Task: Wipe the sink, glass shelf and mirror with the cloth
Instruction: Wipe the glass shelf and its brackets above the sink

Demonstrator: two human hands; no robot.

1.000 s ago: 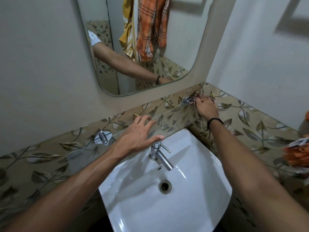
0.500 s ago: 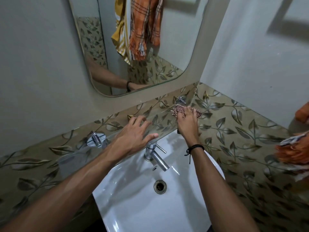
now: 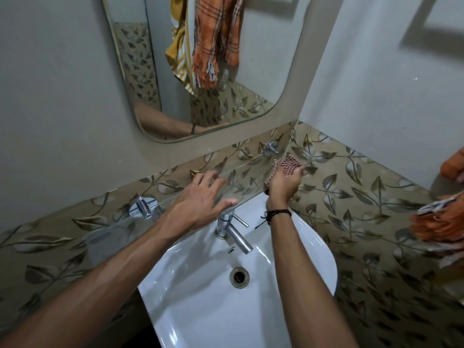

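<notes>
Your right hand is clenched around the checked cloth at the right end of the glass shelf, near the tiled corner, while your left hand lies open and flat on the glass, gripping nothing. Keep that left palm steadying the pane and draw the cloth along it in long, even strokes with light pressure, working around the chrome shelf brackets rather than snagging on them. The faucet stands just under the shelf edge over the white sink, and the mirror above awaits its turn.
</notes>
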